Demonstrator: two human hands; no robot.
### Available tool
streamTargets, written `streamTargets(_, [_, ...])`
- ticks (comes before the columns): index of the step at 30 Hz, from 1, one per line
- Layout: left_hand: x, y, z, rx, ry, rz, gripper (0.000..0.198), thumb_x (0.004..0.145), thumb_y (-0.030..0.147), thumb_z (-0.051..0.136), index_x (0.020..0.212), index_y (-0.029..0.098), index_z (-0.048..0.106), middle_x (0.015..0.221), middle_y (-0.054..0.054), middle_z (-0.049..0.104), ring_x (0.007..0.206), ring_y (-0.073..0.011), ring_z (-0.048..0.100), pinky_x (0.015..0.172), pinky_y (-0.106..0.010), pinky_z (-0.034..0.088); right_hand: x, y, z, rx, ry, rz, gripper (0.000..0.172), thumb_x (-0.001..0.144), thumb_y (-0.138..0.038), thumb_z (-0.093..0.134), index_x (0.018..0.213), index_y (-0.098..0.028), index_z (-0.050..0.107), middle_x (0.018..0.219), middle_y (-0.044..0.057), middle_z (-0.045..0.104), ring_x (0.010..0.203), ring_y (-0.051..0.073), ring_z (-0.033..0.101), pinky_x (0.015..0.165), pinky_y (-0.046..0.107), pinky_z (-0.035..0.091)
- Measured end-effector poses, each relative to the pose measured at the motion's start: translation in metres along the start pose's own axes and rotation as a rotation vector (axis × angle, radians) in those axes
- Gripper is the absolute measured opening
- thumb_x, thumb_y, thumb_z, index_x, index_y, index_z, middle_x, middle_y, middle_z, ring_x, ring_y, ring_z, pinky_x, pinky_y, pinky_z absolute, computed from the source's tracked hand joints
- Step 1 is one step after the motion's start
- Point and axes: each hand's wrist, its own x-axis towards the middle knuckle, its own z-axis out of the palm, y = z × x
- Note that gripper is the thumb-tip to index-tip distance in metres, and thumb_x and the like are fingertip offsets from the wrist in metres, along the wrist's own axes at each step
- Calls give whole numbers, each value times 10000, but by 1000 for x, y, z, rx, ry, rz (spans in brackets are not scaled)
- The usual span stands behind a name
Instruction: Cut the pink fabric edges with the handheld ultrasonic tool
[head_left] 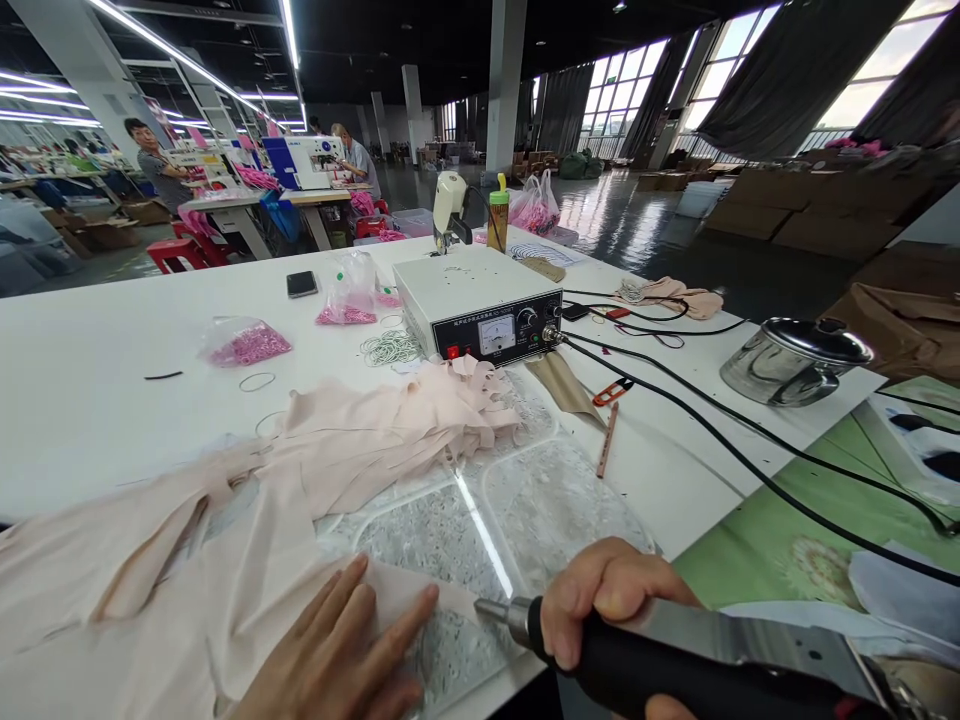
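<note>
My left hand (341, 645) lies with fingers spread on pale pink fabric (247, 590), pressing it to a grey marbled glass-like board (442, 530). My right hand (607, 605) is wrapped around a black and silver ultrasonic handpiece (675, 650). Its narrow metal tip points left and meets the fabric's edge, just right of my left forefinger. Behind my hands, a heap of cut pale pink strips (420, 420) covers the far part of the board. A white control box (480, 300) with a dial meter and a lit red switch stands beyond it.
Black cables (697, 420) cross the right side. There lie an orange cutter knife (613, 391), a pencil (607, 440) and a steel-lidded mug (787, 365). Bags of pink pieces (251, 343), rubber bands (390, 347) and a phone (301, 284) sit at the back left. People work at sewing machines beyond.
</note>
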Motion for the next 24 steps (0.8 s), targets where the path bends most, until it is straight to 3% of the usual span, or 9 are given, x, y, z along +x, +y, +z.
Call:
streamTargets(6, [15, 12, 0, 115, 38, 39, 582, 1010, 633, 379, 1518, 351, 412, 966, -68, 693, 1017, -290, 650, 778, -340, 538, 0, 4, -3, 71, -3, 17, 179, 943, -456, 572, 977, -314, 675, 822, 6, 655, 552, 138, 627, 519, 293, 527])
streamTargets(13, [8, 13, 6, 201, -23, 81, 711, 928, 720, 477, 1535, 364, 373, 917, -56, 675, 1065, -335, 635, 820, -384, 524, 0, 5, -4, 81, 4, 23, 224, 886, -508, 650, 989, -309, 664, 860, 2, 658, 540, 127, 641, 525, 283, 516])
streamTargets(20, [6, 15, 14, 233, -11, 73, 760, 897, 768, 468, 1543, 387, 343, 903, -61, 643, 1034, -349, 642, 837, -397, 494, 0, 6, -4, 6, -10, 4, 276, 863, -555, 629, 1003, -317, 628, 848, 5, 631, 529, 143, 616, 494, 295, 495])
streamTargets(24, [4, 17, 18, 222, -15, 79, 775, 885, 769, 485, 1541, 376, 354, 903, -71, 638, 1011, -373, 646, 823, -428, 493, 4, 5, 3, -23, 40, -75, 272, 860, -537, 601, 1009, -309, 609, 808, 8, 579, 516, 149, 574, 451, 295, 476])
